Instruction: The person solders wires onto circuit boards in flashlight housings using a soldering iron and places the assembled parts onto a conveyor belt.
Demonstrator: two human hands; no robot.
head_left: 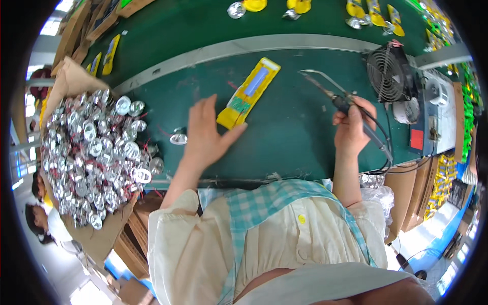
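Observation:
My left hand point(206, 133) is over the green bench with fingers spread and nothing in its grip. Its thumb is close to, perhaps touching, the lower end of a yellow plastic housing point(268, 70), which lies tilted on the bench. Inside the housing are a blue-violet rectangular block point(256, 83) and a green circuit board point(240, 105). Just left of that hand sits a loose silvery lamp reflector point(178, 138) with thin red wires. My right hand point(352, 126) is closed around a soldering iron point(342, 104), with a thin curved metal tube alongside; its tip points up and left, above the bench.
At left a cardboard box point(71, 76) overflows with shiny wired reflectors point(94, 152). A black fan point(387, 73) and a grey-white apparatus point(439, 109) stand at right, where the iron's black cable point(390, 152) hangs. Beyond a metal rail point(218, 51), yellow housings with reflectors point(300, 6) lie scattered.

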